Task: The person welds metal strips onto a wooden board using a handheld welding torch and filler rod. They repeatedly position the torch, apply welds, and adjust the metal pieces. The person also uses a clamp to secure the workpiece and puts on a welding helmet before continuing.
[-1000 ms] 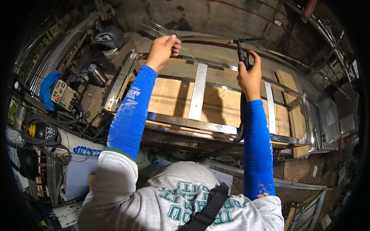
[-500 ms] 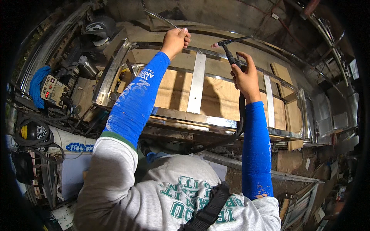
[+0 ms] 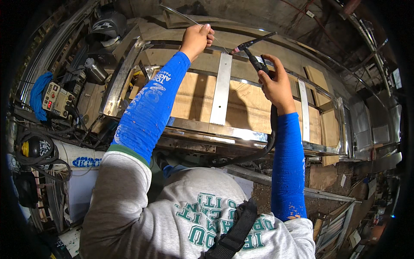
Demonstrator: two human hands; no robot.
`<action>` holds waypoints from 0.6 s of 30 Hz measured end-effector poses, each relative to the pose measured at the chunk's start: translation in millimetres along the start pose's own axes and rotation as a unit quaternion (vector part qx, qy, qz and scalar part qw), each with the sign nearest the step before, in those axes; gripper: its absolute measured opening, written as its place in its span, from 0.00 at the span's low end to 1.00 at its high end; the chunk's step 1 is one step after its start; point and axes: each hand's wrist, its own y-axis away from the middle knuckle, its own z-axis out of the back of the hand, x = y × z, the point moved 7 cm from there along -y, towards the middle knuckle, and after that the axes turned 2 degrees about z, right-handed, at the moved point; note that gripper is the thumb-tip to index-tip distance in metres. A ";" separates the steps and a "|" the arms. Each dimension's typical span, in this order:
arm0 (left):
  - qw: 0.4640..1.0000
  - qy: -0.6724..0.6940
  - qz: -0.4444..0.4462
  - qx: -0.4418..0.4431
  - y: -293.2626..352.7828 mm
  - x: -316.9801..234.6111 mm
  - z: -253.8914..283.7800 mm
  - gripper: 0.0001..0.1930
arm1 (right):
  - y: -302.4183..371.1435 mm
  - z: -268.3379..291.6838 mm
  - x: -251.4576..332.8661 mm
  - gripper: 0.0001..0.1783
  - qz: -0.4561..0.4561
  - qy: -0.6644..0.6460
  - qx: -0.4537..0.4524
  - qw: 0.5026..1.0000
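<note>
My left hand [image 3: 197, 42] is closed on thin metal filler rods [image 3: 181, 16], with one end slanting down toward the top of a flat metal crossbar [image 3: 221, 88]. In my right hand [image 3: 277, 84] is a TIG welding torch [image 3: 256, 61], gripped by its black handle. Its pink nozzle [image 3: 236, 50] points left, close to the joint where the crossbar meets the far rail of a shiny metal frame [image 3: 241, 133]. The rod's tip is near that nozzle; whether they touch I cannot tell. A dark cable [image 3: 273, 125] hangs from the torch past my right forearm.
Left of the frame stand a welding machine [image 3: 58, 100] with a blue cloth [image 3: 39, 97], a metal bottle [image 3: 95, 70] and a welding helmet [image 3: 108, 28]. A gas cylinder [image 3: 79, 152] lies below them, near coiled cables. Wooden boards [image 3: 250, 108] show beneath the frame.
My right hand has tilted the torch, bringing its nozzle left and closer to the crossbar's far end. The left hand still holds the rods, nearly in place.
</note>
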 end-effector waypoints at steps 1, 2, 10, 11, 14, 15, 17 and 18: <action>1.000 -0.003 0.000 -0.001 0.5 -0.6 -0.8 0.19 | 0.2 -0.5 0.1 0.27 0.011 -0.001 -0.004 1.000; 1.000 -0.003 0.000 -0.004 0.1 0.4 0.0 0.19 | 0.1 -1.7 0.3 0.27 0.006 -0.003 -0.003 1.000; 1.000 0.001 -0.011 -0.015 -2.7 3.8 1.0 0.20 | 0.0 -4.0 2.5 0.27 0.034 0.004 -0.007 0.999; 1.000 -0.001 -0.012 -0.018 -1.9 3.1 0.8 0.20 | 0.3 -4.2 3.4 0.27 0.036 0.010 -0.005 0.999; 1.000 -0.006 -0.013 -0.023 -0.8 2.1 0.0 0.20 | 1.5 -4.3 8.5 0.27 0.052 0.026 -0.005 0.998; 1.000 -0.006 -0.013 -0.023 -1.3 2.4 0.2 0.20 | 2.0 -4.6 10.6 0.27 0.066 0.032 -0.009 0.997; 1.000 -0.009 -0.015 -0.024 -2.1 3.0 0.4 0.20 | 3.1 -5.5 13.6 0.27 0.078 0.044 -0.010 0.996; 1.000 -0.010 -0.017 -0.025 -2.3 3.3 0.5 0.20 | 3.6 -5.5 15.7 0.27 0.076 0.050 -0.007 0.996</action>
